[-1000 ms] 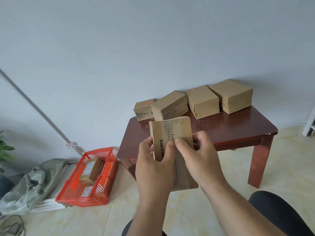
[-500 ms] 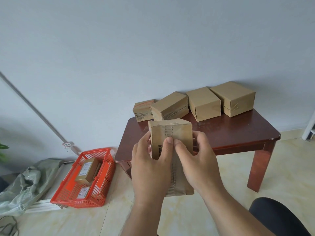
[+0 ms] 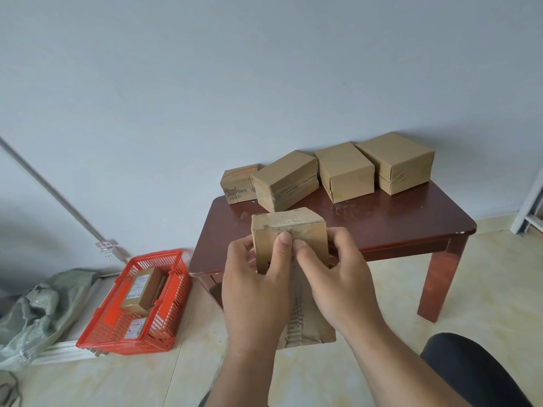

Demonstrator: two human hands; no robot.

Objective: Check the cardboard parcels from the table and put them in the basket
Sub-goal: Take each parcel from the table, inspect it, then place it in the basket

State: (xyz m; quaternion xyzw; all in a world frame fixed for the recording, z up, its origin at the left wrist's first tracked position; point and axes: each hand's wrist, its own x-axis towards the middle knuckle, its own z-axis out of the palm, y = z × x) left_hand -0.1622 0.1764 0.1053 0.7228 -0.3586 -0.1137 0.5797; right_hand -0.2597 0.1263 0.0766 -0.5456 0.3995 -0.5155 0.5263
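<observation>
Against the pale wall, four parcels (image 3: 343, 171) sit on your desk (image 3: 396, 221). Your left hand (image 3: 252, 292) and right hand (image 3: 338, 283) both grip one box (image 3: 289, 230) upright, thumbs meeting on its taped seam. The basket (image 3: 173, 295) on the floor holds two parcels.

You can read nothing for certain here. The white labels on the parcels in the orange basket (image 3: 176, 292), the dark print on the leftmost table parcel (image 3: 238, 187) and the small wall tag (image 3: 104, 244) are too blurred.
</observation>
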